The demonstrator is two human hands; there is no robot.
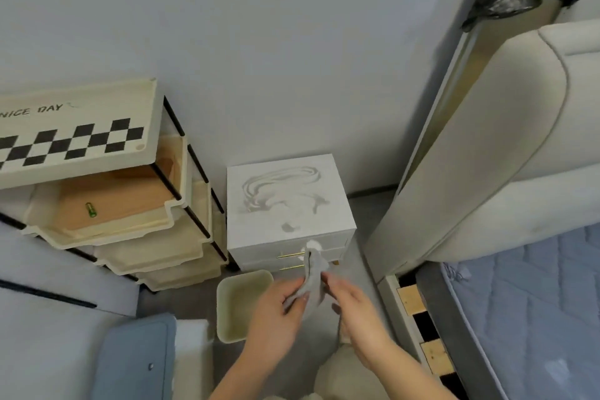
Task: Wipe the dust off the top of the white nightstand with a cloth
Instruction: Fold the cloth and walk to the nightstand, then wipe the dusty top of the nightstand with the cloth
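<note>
The white nightstand (pixel 285 204) stands against the wall, its top covered in grey dust with curved streaks and smears. Two drawers with gold handles face me. A grey cloth (pixel 312 276) hangs bunched in front of the drawers, below the top's level. My left hand (pixel 276 312) grips the cloth's lower part between thumb and fingers. My right hand (pixel 354 305) is beside the cloth with fingers apart, its fingertips touching the cloth's right edge. Both hands are nearer to me than the nightstand.
A cream stacked drawer unit (pixel 130 204) with a checkered lid stands left of the nightstand. A pale bin (pixel 242 305) sits on the floor by my left hand. An upholstered headboard (pixel 470 156) and a blue mattress (pixel 526 318) are on the right.
</note>
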